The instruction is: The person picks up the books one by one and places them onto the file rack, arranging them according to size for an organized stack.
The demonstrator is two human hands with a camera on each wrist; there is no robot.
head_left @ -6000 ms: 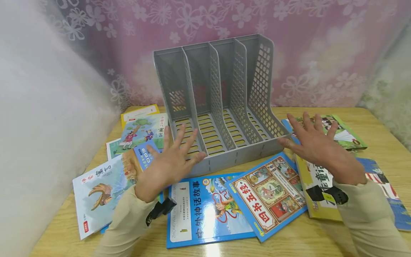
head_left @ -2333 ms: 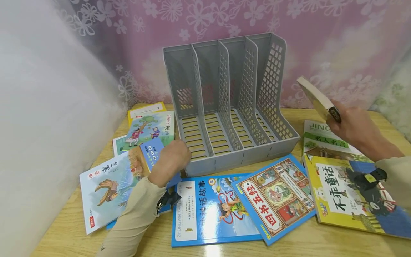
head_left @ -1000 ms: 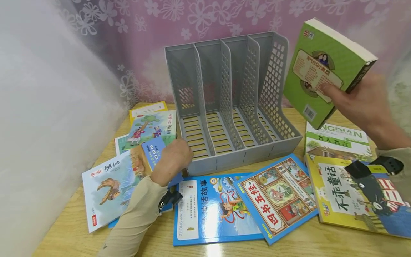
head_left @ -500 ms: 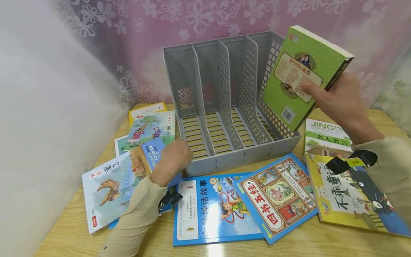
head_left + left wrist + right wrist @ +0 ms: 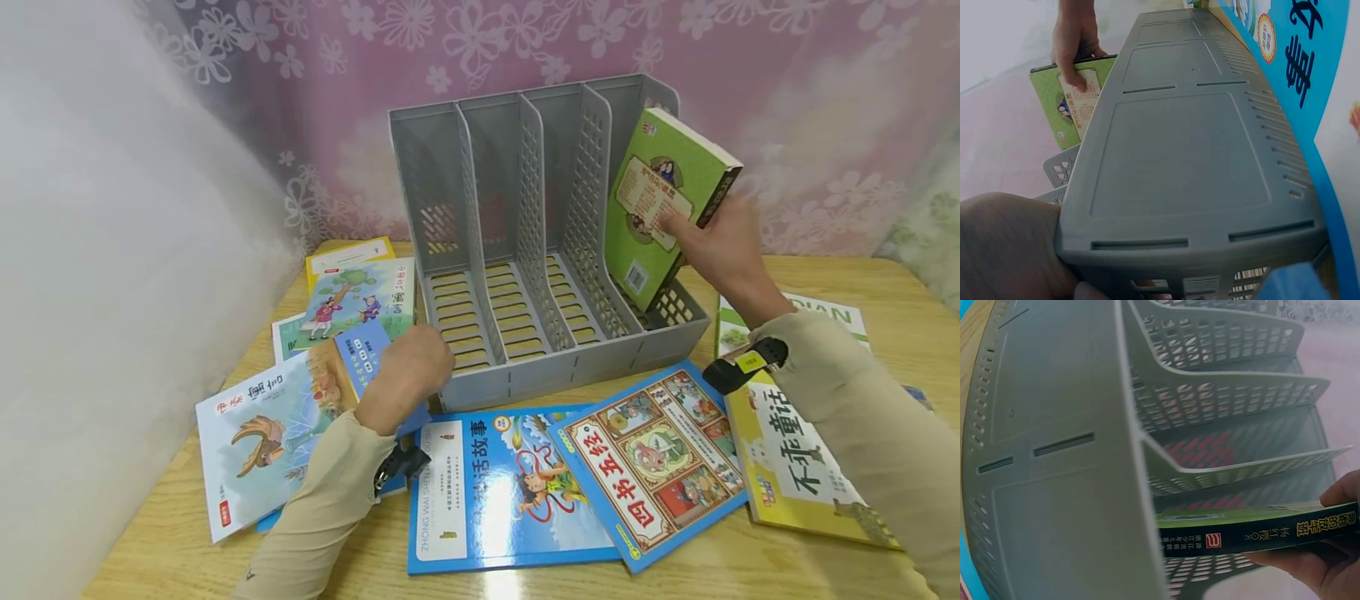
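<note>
Left hand (image 5: 415, 367) grips while right hand (image 5: 722, 250) pinches.

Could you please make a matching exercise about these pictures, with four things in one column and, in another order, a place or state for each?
1. green book
2. left hand
3. right hand
4. book with picture panels

A. overlapping a blue book
B. gripping a book
C. in the rightmost compartment of the grey rack
D. at the left end of the grey rack

Pairs: 1-C, 2-D, 3-B, 4-A
</note>
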